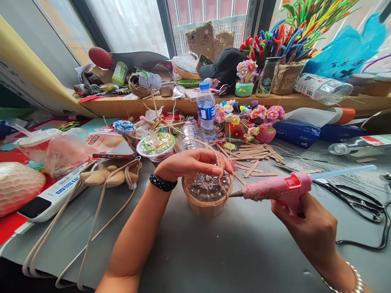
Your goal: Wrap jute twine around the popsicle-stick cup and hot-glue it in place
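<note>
In the head view, the left hand [191,162] curls closed over the rim of the twine-wrapped plastic cup [207,195] standing on the grey table [214,252], while the right hand [308,219] grips the pink glue gun [279,188], whose nozzle should, I judge, stay steady at the twine with fingertips clear.

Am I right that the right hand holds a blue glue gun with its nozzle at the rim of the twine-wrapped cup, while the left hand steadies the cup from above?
Not quite: the glue gun is pink, not blue, as the head view shows. The rest stands: the right hand holds it with the nozzle at the rim of the twine-wrapped cup, and the left hand steadies the cup from above.
</note>
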A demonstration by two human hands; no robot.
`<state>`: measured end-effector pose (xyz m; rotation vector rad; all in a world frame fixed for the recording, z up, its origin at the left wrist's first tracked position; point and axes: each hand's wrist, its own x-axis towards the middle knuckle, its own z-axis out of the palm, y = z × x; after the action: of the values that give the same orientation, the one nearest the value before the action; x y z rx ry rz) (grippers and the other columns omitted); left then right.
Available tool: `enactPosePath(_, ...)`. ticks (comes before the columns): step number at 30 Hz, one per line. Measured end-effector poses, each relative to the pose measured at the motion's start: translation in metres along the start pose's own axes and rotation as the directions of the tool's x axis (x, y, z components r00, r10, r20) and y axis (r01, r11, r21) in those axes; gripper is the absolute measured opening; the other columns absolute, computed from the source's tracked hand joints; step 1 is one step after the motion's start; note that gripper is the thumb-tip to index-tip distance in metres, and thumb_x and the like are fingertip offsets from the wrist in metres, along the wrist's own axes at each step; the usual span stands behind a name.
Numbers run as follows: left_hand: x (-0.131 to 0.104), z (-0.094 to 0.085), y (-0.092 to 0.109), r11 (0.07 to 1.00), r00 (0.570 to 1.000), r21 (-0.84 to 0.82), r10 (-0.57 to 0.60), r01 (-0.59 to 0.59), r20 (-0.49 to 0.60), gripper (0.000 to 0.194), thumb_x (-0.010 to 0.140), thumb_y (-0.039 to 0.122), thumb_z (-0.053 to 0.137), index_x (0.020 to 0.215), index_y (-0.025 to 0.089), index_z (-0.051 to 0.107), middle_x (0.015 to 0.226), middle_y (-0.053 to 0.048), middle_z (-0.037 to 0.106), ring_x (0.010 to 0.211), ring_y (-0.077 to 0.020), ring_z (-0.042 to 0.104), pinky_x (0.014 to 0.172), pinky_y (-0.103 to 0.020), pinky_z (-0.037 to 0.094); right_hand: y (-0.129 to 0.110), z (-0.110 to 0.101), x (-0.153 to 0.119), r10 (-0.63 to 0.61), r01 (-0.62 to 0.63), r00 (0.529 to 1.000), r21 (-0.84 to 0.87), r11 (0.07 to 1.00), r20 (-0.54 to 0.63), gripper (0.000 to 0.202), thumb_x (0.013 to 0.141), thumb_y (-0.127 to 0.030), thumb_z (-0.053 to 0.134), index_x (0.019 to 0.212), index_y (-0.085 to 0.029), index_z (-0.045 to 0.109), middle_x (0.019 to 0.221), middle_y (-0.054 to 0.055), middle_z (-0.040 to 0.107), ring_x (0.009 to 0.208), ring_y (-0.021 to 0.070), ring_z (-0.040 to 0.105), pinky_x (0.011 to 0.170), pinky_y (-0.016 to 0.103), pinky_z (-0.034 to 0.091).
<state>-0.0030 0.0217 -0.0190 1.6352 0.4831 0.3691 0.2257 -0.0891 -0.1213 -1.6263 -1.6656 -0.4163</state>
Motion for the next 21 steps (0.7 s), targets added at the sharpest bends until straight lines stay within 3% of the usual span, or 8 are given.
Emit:
enactPosePath(11,-0.0004,0.0002,-0.0007,1.0,1.0,-0.013,-0.012,0.012,-0.008,0.02,0.07,0.033,0.062,0.062,0.015,0.056,0.09,-0.007,0.06,0.1,-0.0219,0.051,0.088,-0.032,0.039,0.0022,-0.0007,0.0008,-0.013,0.013,1.0,-0.002,1.0,-0.022,0.023,0.072,-0.026,0.051,0.059,-0.021,0.033,0.047,-0.005,0.038,0.039,0.0072,0.035,0.04,0.022,0.03)
enactPosePath(21,0.0015,-0.0047,-0.0057,0.995,0.993,-0.07,0.071,-0.064,0.097,0.01,0.075,0.015,0.055,0.065,0.012,0.054,0.091,-0.007,0.056,0.103,-0.0195,0.049,0.091,-0.029,0.034,0.0033,-0.0004,0.0062,-0.049,0.048,0.993,-0.013,0.999,-0.11,0.026,0.072,-0.028,0.049,0.055,-0.021,0.031,0.043,-0.006,0.034,0.036,0.006,0.031,0.037,0.021,0.028)
